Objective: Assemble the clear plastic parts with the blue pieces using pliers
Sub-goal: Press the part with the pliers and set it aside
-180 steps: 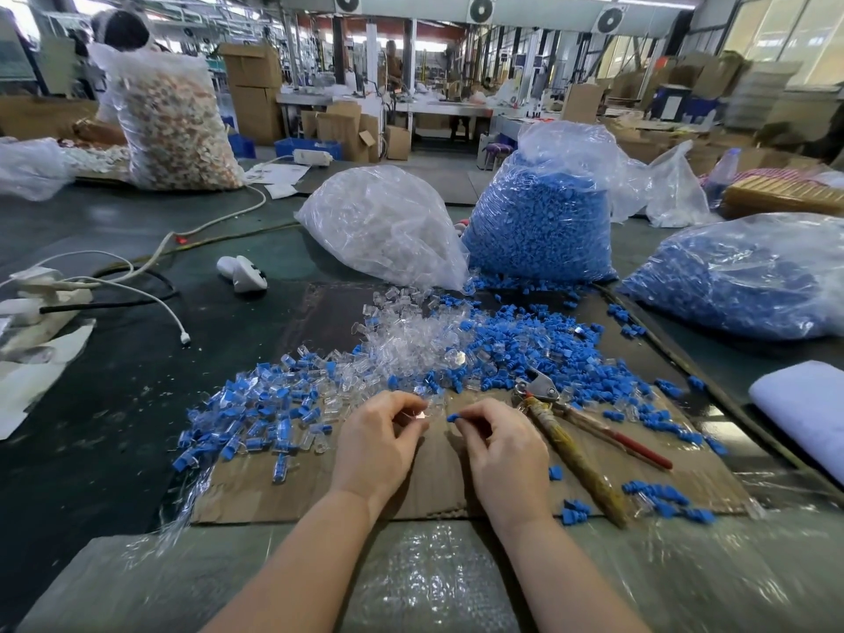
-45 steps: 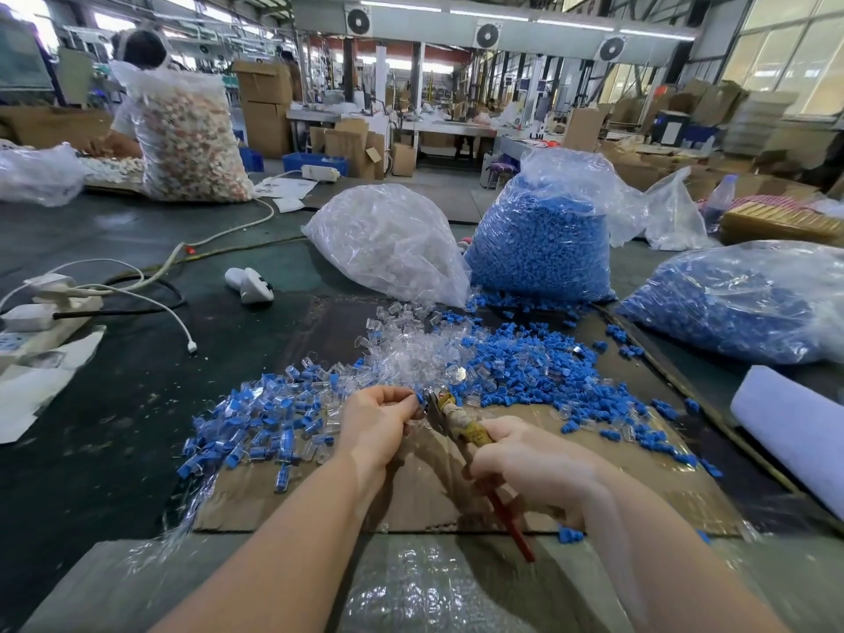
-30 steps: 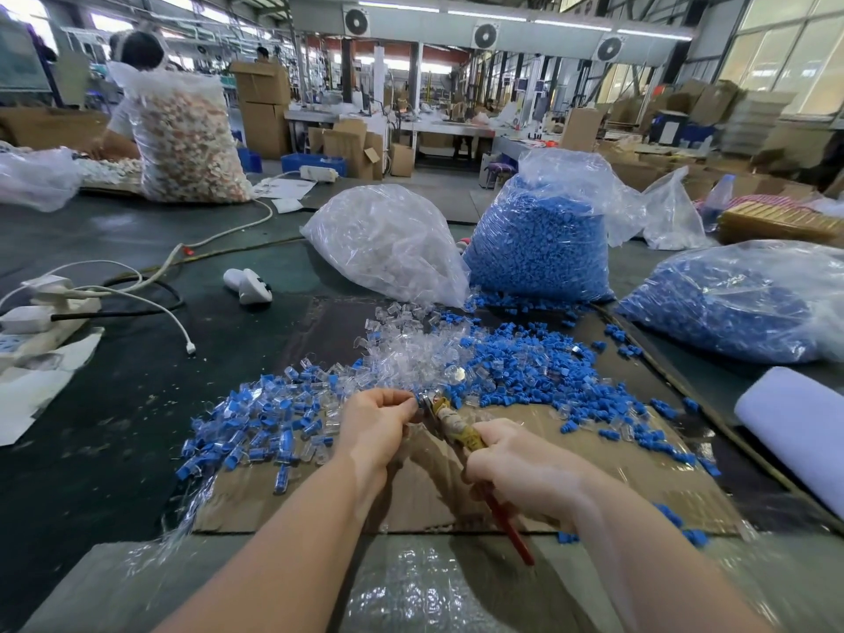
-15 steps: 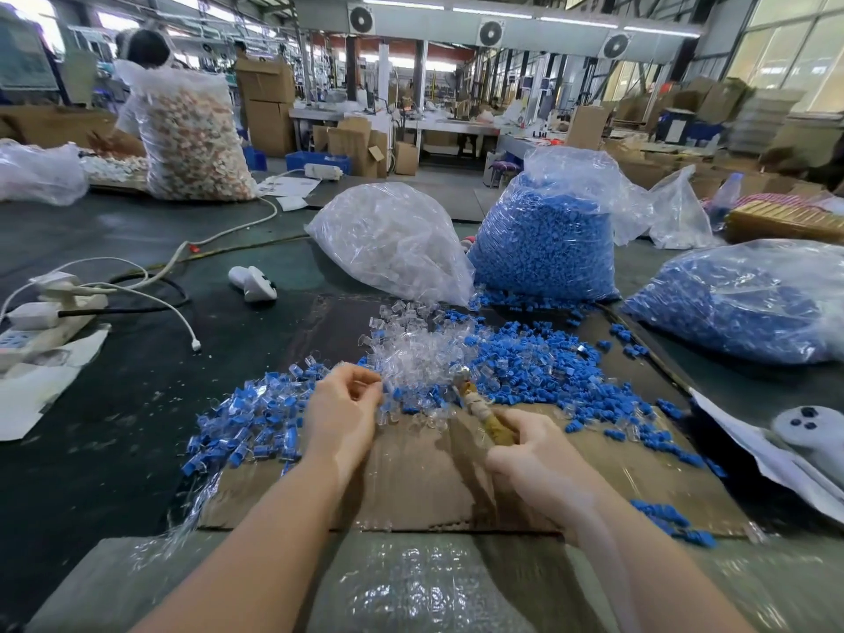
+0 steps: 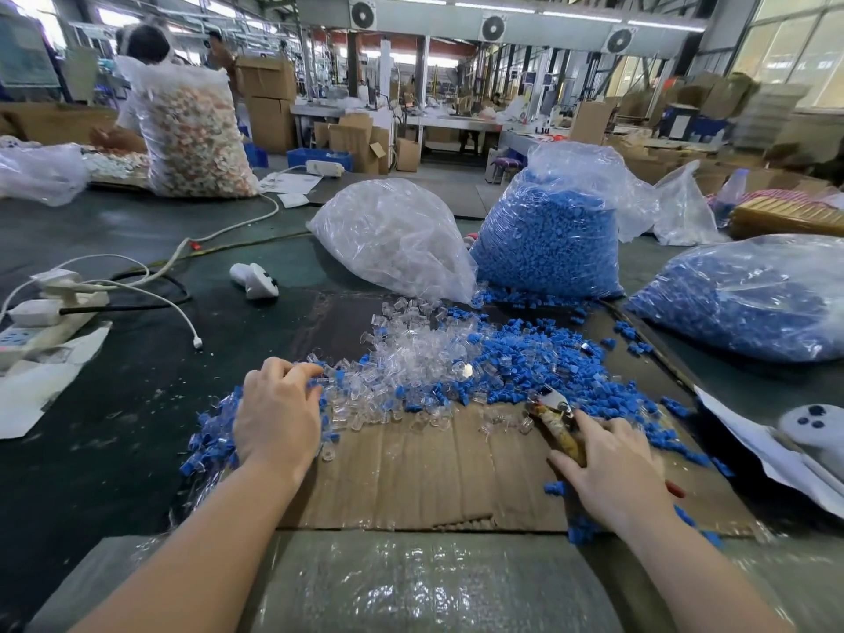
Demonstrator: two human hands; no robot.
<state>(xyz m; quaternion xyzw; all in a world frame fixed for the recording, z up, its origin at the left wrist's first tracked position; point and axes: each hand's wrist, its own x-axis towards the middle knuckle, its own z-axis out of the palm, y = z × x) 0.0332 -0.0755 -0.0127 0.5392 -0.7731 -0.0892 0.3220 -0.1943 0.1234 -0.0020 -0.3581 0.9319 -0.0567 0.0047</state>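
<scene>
A loose heap of clear plastic parts point(image 5: 411, 358) and blue pieces point(image 5: 525, 358) covers the far half of a cardboard sheet point(image 5: 434, 472). A pile of joined blue-and-clear pieces point(image 5: 205, 445) lies at the sheet's left edge. My left hand point(image 5: 278, 413) hovers over that pile, fingers loosely bent and reaching toward the clear parts; I see nothing in it. The pliers point(image 5: 555, 413) lie on the cardboard at the right, jaws pointing away. My right hand point(image 5: 612, 463) rests on their handles with fairly straight fingers.
Behind the heap stand a bag of clear parts point(image 5: 397, 239) and a bag of blue pieces point(image 5: 548, 235); another blue bag point(image 5: 749, 299) lies right. White controllers point(image 5: 255, 281) point(image 5: 813, 427), a power strip point(image 5: 41, 322) with cables, and paper point(image 5: 753, 445) flank the sheet.
My left hand has moved left from the pliers' jaws to the pile of joined pieces. My right hand has lowered the pliers onto the cardboard at the right.
</scene>
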